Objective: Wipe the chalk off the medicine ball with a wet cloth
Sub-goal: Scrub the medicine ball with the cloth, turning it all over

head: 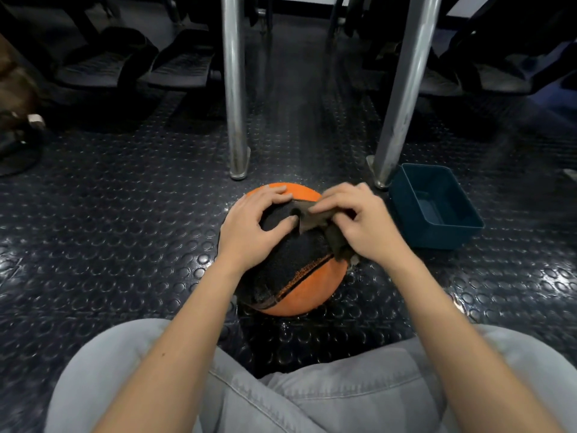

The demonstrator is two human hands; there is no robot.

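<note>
The right hand (pixel 359 223) pinches a dark cloth (pixel 315 218) between thumb and curled fingers and holds it bunched on top of the ball (pixel 312 285). The left hand (pixel 249 226) lies spread over the ball's upper left, its thumb near the cloth's edge. The ball sits on the studded floor (pixel 125 229) between the person's knees, with a blue tub (pixel 443 239) just beside it on the right and metal legs (pixel 234 89) behind.

The ball could roll under a hard stroke if the left hand eases off (a round thing on slick rubber), and it might knock the tub. A bunched cloth would also wipe only a narrow strip. Chalk is hard to make out on the dark panel, the ball's far side is hidden, and I cannot tell whether the tub holds water.
</note>
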